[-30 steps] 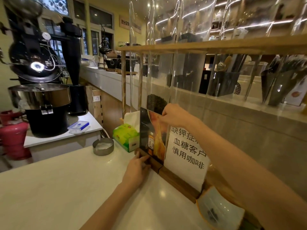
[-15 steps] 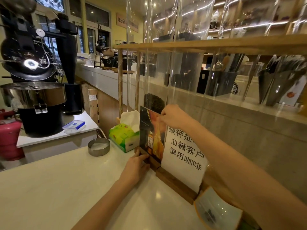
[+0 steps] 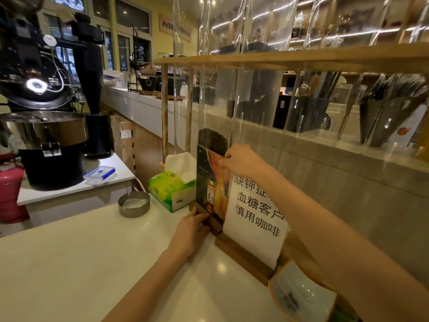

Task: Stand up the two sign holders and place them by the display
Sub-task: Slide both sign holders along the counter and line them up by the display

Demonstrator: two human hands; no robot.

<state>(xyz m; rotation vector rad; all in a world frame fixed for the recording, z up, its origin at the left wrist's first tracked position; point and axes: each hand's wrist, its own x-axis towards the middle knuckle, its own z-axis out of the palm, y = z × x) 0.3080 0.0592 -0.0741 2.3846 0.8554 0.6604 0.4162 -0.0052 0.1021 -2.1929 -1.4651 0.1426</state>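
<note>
Your left hand (image 3: 189, 231) rests low on the white bench (image 3: 69, 263), with its fingers (image 3: 199, 217) pressed against the wooden base of the dark sign holder (image 3: 212, 182). Your right hand (image 3: 243, 160) is up high, and its fingers (image 3: 224, 162) are pinched shut on the top edge of that same sign holder. It stands upright, with a picture of a bottle on it. Just to its right stands the white sign holder (image 3: 255, 217), upright too, in its own wooden base, with black writing on it. The two sign holders stand side by side, close to the tall clear display (image 3: 232, 101) with a wooden frame, on its near side. To the left of the dark sign holder sits a green tissue box (image 3: 170, 190). A small round metal tin (image 3: 134, 204) sits farther left. A small dish (image 3: 301, 296) lies near you at the right end of the white sign holder.
</note>
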